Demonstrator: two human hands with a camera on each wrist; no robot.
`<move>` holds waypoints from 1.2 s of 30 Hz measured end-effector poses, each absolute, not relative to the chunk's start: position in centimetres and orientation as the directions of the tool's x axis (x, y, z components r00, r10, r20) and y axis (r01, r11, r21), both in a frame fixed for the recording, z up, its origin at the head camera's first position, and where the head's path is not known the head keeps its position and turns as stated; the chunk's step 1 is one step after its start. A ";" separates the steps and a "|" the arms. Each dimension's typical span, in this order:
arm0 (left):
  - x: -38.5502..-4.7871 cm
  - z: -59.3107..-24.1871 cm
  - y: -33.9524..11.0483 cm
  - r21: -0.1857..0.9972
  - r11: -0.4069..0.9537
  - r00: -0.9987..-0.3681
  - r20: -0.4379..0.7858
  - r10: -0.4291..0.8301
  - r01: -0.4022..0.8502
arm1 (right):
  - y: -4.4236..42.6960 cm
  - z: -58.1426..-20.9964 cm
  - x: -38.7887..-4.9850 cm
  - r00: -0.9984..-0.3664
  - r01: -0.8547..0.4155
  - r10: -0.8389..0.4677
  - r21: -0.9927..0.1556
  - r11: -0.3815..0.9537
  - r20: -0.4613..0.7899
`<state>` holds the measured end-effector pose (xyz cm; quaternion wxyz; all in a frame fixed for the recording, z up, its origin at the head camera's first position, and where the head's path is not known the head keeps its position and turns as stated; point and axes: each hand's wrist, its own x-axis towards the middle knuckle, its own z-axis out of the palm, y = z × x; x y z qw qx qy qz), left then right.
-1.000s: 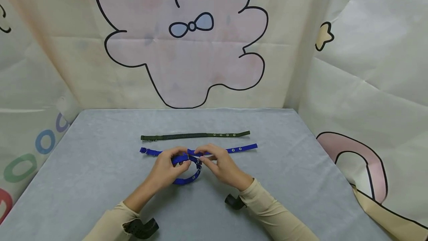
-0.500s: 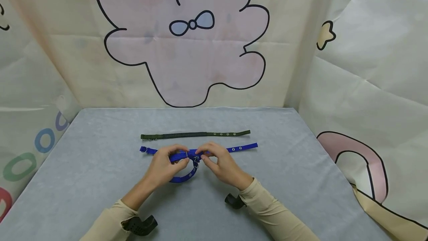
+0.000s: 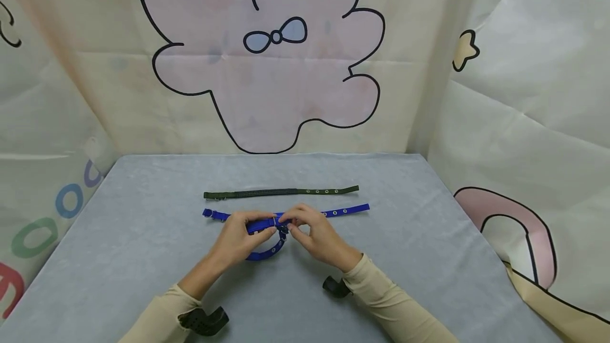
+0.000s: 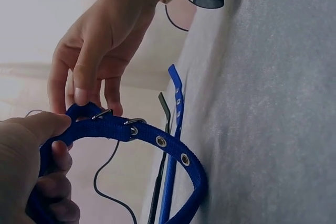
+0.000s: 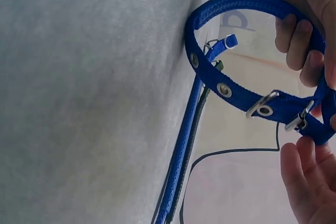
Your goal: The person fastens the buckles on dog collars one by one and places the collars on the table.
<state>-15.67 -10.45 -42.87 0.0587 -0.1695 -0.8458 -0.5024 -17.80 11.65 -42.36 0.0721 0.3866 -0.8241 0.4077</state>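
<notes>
A blue pet collar (image 3: 269, 253) with metal eyelets is bent into a loop above the table. My left hand (image 3: 236, 240) pinches the doubled strap between thumb and fingers, its other fingers curled inside the loop in the left wrist view. My right hand (image 3: 316, 237) pinches the strap just beyond the buckle (image 5: 296, 120). One eyelet shows beside a D-ring (image 5: 262, 104) in the right wrist view. Part of the overlapping strap is hidden behind the fingers. Behind the hands, a second blue collar (image 3: 350, 209) lies stretched out flat.
Farther back lies a dark green collar (image 3: 267, 192), roughly parallel to the flat blue one. A grey cloth covers the table (image 3: 405, 258). Printed curtains (image 3: 324, 94) stand at the back and both sides.
Both hands keep their hold on the looped collar. The loop moved slightly left, then back right with the left hand. The strap by the buckle has shifted between the fingertips.
</notes>
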 end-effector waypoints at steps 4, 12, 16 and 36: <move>-15.7 -43.0 -10.4 0.836 0.433 -0.940 0.268 0.213 0.337 | 11.5 -42.5 -17.8 -0.664 -0.734 -0.593 -0.550 0.398 0.455; -15.2 -43.2 -9.9 0.824 0.447 -0.937 0.290 0.193 0.347 | 11.2 -42.8 -17.4 -0.692 -0.715 -0.569 -0.532 0.454 0.445; -15.3 -43.2 -9.9 0.821 0.440 -0.931 0.312 0.190 0.365 | 11.1 -42.7 -17.4 -0.700 -0.704 -0.554 -0.565 0.430 0.451; -16.0 -43.1 -10.9 0.923 0.267 -0.954 0.230 0.194 0.277 | 11.4 -42.9 -17.8 -0.764 -0.608 -0.586 -0.605 0.514 0.271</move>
